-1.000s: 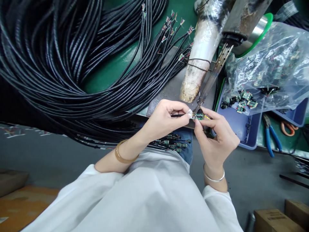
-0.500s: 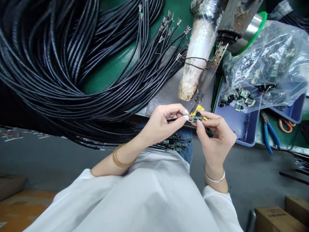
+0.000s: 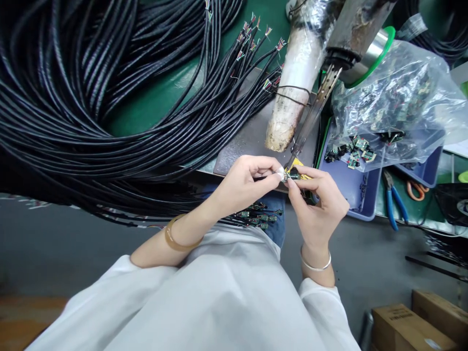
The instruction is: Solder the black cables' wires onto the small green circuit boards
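Note:
My left hand (image 3: 252, 179) pinches the end of a black cable just short of its stripped wires, with white covering on the fingertips. Facing it, my right hand (image 3: 320, 204) is closed on a small green circuit board (image 3: 293, 174), and a thin silvery wire shows by the thumb. The fingertips of both hands nearly meet, and the wire ends between them are mostly hidden. A soldering iron (image 3: 312, 119), held in a fixed mount, slants down so that its tip is right at the board. Behind the board lies a yellow pad (image 3: 298, 163).
Thick bundles of black cable (image 3: 120, 151) cover the left. A stained white tube (image 3: 287, 107) stands beside the iron. To the right are a blue tray (image 3: 365, 195) with boards, a plastic bag (image 3: 398, 92), a solder spool (image 3: 373, 58) and blue-handled pliers (image 3: 395, 202). Finished-looking board ends (image 3: 261, 217) hang over the lap.
My right hand has moved slightly closer to my left, bringing the board nearer the iron's tip. The whole view has shifted a little, so the bench things appear further left.

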`<state>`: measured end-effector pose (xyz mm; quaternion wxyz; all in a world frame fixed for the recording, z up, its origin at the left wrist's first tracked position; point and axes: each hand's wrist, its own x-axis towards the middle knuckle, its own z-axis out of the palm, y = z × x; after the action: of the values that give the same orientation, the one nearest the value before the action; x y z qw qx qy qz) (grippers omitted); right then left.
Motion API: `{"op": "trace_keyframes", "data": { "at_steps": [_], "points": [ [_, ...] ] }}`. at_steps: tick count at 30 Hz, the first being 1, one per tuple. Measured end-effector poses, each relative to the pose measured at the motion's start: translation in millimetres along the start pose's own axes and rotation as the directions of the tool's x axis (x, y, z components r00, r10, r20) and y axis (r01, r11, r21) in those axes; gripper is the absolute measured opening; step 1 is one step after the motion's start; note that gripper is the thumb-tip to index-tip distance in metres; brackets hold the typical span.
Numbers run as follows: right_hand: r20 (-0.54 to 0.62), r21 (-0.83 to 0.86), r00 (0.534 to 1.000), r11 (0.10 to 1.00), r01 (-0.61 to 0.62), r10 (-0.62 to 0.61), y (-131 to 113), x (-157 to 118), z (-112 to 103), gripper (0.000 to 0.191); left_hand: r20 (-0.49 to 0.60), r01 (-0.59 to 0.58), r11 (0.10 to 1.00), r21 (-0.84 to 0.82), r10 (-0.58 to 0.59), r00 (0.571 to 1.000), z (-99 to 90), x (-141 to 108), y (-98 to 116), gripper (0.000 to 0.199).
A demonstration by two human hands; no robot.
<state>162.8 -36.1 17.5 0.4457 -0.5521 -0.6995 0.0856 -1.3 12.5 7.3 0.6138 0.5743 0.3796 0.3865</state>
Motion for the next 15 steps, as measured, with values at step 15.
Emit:
{"op": "trace_keyframes", "data": {
  "at_steps": [15],
  "points": [
    [0.012,-0.098,0.999,0.994,0.051,-0.050,-7.4,5.5,-3.3,0.014,-0.027,-0.042,0.999,-0.008,0.041,0.999,1.0,0.5,10.8,0.014]
  ]
}}
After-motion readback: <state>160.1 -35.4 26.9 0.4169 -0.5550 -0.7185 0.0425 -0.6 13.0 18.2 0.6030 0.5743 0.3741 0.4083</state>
